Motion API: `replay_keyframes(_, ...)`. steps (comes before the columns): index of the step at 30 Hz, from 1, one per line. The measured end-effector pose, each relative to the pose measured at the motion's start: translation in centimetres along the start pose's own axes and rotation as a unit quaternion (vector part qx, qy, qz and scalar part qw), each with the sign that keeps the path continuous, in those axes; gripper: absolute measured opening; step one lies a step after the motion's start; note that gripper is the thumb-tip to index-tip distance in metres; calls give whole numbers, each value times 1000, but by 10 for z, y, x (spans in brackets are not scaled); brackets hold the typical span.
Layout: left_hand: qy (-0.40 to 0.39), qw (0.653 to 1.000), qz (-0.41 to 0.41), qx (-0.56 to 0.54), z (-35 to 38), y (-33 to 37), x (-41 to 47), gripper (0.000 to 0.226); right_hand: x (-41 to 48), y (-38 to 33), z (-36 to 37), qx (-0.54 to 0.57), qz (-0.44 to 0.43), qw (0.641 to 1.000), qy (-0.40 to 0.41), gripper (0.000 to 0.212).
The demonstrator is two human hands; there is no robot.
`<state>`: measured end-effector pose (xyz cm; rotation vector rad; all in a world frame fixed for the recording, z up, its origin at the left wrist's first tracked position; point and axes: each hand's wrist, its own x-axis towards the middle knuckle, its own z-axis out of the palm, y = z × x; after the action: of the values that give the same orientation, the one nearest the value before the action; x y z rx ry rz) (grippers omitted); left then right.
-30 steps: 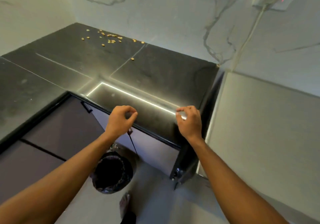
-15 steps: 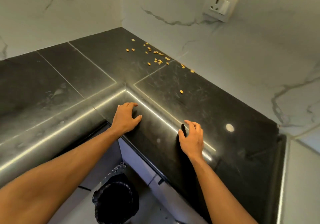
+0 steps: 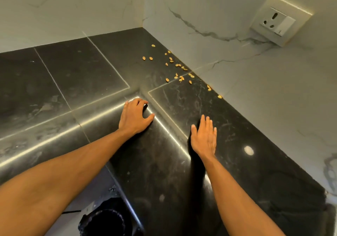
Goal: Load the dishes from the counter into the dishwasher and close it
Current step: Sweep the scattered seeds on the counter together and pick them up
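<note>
Counter (image 3: 91, 68): dark stone, running in an L along both walls and lying directly under both hands.
Left hand (image 3: 135, 116): resting on the counter right at its inner corner, fingers bending loosely with tips touching the stone, thumb spreading out to the side, holding nothing.
Right hand (image 3: 204, 137): lying palm down on the counter's right-hand run, fingers straight and close together, gripping nothing, sitting just beside the bright strip along the edge.
Hands: sitting near each other but apart, the left one reaching a little deeper toward the corner.
Seeds (image 3: 179, 78): small yellow bits lying scattered along the foot of the right wall, beyond both hands, touching neither.
Socket (image 3: 279, 20): sitting on the right wall, above the seeds.
Bin (image 3: 107, 221): dark and round, showing below the counter edge between the forearms.
</note>
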<state>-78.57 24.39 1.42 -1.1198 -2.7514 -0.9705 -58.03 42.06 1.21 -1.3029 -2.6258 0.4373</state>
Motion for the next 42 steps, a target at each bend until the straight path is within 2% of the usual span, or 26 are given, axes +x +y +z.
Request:
replay_keyframes(3,26,999,-24,30,10,0,29,48,37,-24,8,-16,-115,991,-60,59)
replay_keyframes(5,42,998,-41,38,12,0,43,42,52,-42,10,56,-177,978,-94,56)
replay_keyframes(6,46,997,-52,37,14,-1,52,40,62,-47,11,120,-173,973,-97,55)
replay_keyframes(8,57,995,-63,43,16,-3,65,40,87,-43,8,193,-125,972,-46,53)
replay_keyframes(11,60,995,-60,62,22,-7,81,46,142,-5,-5,134,-22,988,77,53)
replay_keyframes(13,70,994,-65,61,24,-9,91,48,173,16,-14,96,30,991,92,54)
replay_keyframes(15,78,992,-79,63,27,-8,101,49,189,22,-12,51,58,995,65,56)
replay_keyframes(18,42,990,-83,107,35,-10,111,62,199,6,4,-37,44,997,51,62)
replay_keyframes(20,11,989,-83,125,38,-10,113,71,203,-9,10,0,39,998,39,63)
replay_keyframes(23,9,989,-87,121,38,-10,113,74,212,-36,21,24,-45,999,17,65)
replay_keyframes(29,0,988,-98,116,36,-8,113,76,212,-85,37,46,-144,989,-5,61)
replay_keyframes(33,-7,988,-101,119,37,-8,112,76,232,-71,31,62,-123,990,35,64)
replay_keyframes(37,-8,987,-107,123,37,-7,111,76,265,-75,27,65,-76,995,11,72)
replay_keyframes(39,-14,986,-107,130,37,-8,113,79,274,-87,32,60,-104,993,-1,75)
replay_keyframes(42,-18,984,-111,139,37,-8,113,83,277,-106,44,78,-190,977,-48,73)
